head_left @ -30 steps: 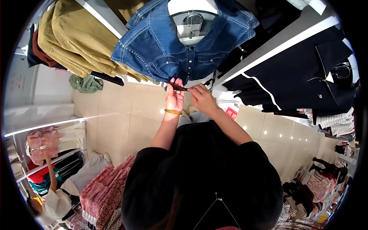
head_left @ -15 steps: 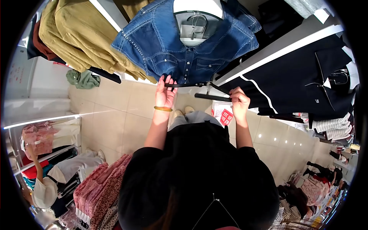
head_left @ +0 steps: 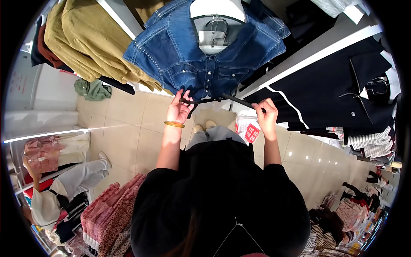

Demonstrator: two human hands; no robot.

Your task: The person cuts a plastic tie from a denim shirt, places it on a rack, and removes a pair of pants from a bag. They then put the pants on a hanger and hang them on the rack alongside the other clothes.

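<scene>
A blue denim garment [head_left: 190, 47] with a collar, snap buttons and chest pockets hangs in front of me on a white hanger [head_left: 218, 8]. Across its lower visible part runs a thin black belt [head_left: 203, 101], and a small buckle seems to sit near its middle. My left hand [head_left: 179, 109], a yellow bangle on its wrist, pinches the belt's left part, where a short piece dangles. On the other side, my right hand [head_left: 266, 112] grips the strap's right part between thumb and fingers. The garment below the belt is hidden.
Mustard garments [head_left: 85, 38] hang at the left, dark navy clothing [head_left: 317, 81] at the right beyond a white rail [head_left: 312, 55]. A red-and-white sign [head_left: 251, 132] stands low beside my legs. A person [head_left: 51, 205] is behind left, near pink patterned clothes [head_left: 113, 210].
The strap's right part, earlier hanging below the belt, is now raised and slants up toward the buckle. My left hand has shifted slightly left and down. The other person has changed stance.
</scene>
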